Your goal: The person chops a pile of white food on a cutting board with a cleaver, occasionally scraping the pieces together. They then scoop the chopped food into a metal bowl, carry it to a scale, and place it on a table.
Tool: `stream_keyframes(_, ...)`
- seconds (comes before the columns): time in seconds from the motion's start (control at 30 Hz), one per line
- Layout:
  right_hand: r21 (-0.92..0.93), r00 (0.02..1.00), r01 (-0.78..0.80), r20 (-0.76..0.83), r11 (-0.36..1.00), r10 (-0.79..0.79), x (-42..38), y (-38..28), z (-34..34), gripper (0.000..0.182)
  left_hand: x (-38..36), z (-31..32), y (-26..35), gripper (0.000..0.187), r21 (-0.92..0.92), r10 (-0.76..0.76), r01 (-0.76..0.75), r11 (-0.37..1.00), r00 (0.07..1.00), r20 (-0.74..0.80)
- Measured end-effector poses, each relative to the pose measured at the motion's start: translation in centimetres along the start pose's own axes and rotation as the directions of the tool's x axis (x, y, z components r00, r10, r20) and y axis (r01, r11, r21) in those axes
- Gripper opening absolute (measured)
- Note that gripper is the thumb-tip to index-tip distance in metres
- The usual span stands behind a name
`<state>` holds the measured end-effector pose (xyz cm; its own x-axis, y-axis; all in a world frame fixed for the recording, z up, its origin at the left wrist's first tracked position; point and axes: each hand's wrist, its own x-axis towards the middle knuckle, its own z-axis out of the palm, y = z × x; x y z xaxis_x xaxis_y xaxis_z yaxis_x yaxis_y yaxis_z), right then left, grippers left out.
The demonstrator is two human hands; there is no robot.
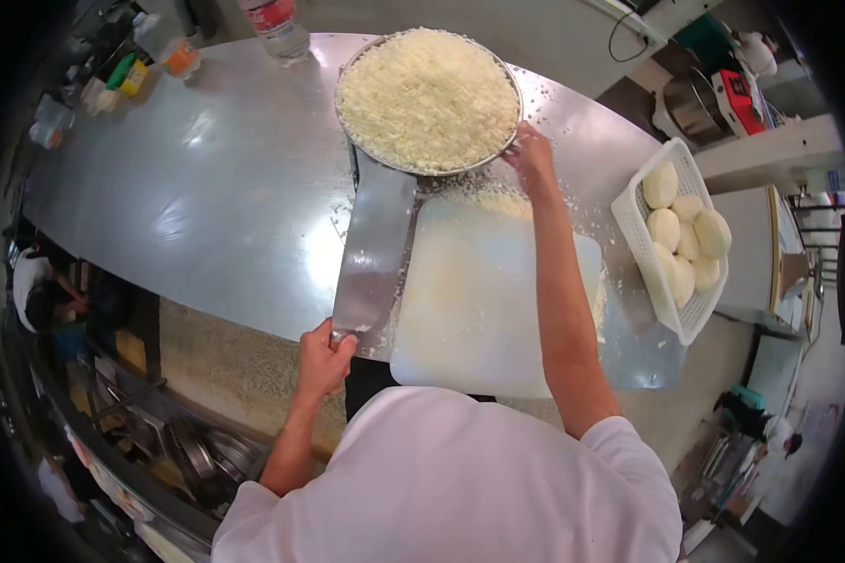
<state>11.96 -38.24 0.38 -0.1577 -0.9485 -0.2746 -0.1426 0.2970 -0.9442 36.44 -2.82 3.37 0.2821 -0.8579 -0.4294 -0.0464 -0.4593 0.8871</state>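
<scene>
My left hand [327,361] is closed at the near end of a wide, flat metal blade [376,249], like a large cleaver; the handle is mostly hidden in the fist. The blade's far end reaches the round metal pan [347,136], which is heaped with finely chopped, pale, cheese-like bits [429,98]. At the pan's right rim, the fingers of my right hand [530,158] are curled against the edge. A white cutting board [469,300] lies in front of me under my right forearm, with crumbs along its far and right edges.
A white perforated basket [652,253] of pale round balls [665,228] stands on the right of the steel table [225,188]. Bottles [277,33] [167,47] and a yellow-green tub [128,75] stand along the far side. A person [47,291] is at lower left.
</scene>
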Motion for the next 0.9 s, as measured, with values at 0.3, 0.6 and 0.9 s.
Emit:
stream_keyframes(0.3,0.307,0.980,0.101,0.132,0.946,-0.147,-1.0,1.2,2.4,0.039,0.2,-2.3,-3.2,0.017,0.278,-0.084,0.045,0.959,0.988,0.129)
stream_keyframes(0.6,0.524,0.932,0.053,0.280,0.850,-0.230,-1.5,4.0,6.6,0.024,1.1,-0.6,-3.9,0.008,0.084,-0.226,0.213,0.973,0.952,0.205)
stream_keyframes(0.9,-0.126,0.338,0.922,0.724,0.367,-0.601,-0.3,7.8,9.5,0.037,1.7,-0.7,-5.6,0.007,0.105,-0.151,0.144,0.984,0.987,0.061)
